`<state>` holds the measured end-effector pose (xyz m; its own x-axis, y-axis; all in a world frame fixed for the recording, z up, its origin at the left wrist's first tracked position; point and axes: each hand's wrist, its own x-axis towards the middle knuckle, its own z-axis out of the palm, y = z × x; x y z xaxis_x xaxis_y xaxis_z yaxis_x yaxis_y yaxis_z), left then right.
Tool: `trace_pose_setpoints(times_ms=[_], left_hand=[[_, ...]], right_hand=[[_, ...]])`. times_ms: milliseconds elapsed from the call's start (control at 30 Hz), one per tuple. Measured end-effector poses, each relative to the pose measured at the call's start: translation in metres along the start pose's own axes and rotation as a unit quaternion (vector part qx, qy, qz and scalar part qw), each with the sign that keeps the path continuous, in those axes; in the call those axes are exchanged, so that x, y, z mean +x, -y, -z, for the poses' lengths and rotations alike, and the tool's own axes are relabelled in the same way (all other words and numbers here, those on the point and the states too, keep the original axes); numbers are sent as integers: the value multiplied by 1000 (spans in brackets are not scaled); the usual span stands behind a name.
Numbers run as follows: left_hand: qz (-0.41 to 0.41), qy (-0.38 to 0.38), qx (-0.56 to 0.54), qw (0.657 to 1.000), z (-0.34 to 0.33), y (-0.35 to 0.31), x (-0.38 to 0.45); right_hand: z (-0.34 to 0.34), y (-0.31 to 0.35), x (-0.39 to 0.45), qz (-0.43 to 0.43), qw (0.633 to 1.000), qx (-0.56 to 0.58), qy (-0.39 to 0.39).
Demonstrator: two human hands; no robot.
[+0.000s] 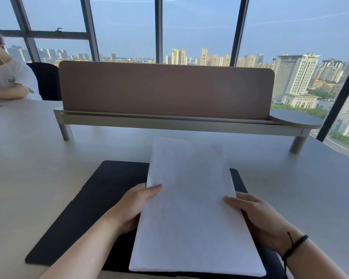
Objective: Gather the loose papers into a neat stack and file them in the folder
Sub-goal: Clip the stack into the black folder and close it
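A stack of white papers [191, 208] is held tilted above an open black folder [89, 208] that lies flat on the table. My left hand [135, 206] grips the stack's left edge, thumb on top and fingers underneath. On the right edge my right hand [256, 216] holds it the same way; a dark band circles that wrist. The sheets look roughly aligned, with a slight offset at the far top corner. The folder's right half is mostly hidden under the papers.
A light grey table [38, 158] surrounds the folder. Behind stands a brown divider panel [165, 91] on a metal rail with legs, with a round dark shelf [296, 117] at its right end. A person in white [6, 77] sits at far left.
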<state>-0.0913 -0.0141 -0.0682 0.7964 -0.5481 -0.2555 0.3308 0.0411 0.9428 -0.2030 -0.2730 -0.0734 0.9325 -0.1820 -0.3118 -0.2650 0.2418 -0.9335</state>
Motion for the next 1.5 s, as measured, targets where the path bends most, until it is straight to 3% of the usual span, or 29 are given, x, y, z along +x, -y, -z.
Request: trace_pose_setpoints(times_ms=[200,300,433,567,633,733,867,900,1033,1100,1500], left_hand=[[-11,19,28,999,-3,6,8],[-28,-43,144,988,-9,11,13],[-64,-130,356,923,-11,21,14],[-31,-160,432,887,-21,15,11],[-36,-174,506,844,-24,12,14],[-54,-161,614,771,-26,12,19],[-45,-122,684,718,-23,12,27],[-45,-115,682,721,-21,11,28],[-57,-76,579,810,-8,5,22],[-52,-59,549,832,-2,6,19],[-52,-70,552,829,-4,9,20]], right_hand=[[14,-5,1,35,998,-29,-43],[31,5,-6,38,996,-11,-80],[46,11,-9,27,995,18,-94],[45,12,-9,19,997,13,-73],[43,11,-10,15,998,22,-57],[44,9,-7,14,998,23,-50],[43,5,-4,15,998,17,-54],[43,4,-4,17,998,17,-52],[46,3,-2,16,998,24,-49],[45,2,-1,12,999,20,-42],[24,-12,9,64,986,-146,-54]])
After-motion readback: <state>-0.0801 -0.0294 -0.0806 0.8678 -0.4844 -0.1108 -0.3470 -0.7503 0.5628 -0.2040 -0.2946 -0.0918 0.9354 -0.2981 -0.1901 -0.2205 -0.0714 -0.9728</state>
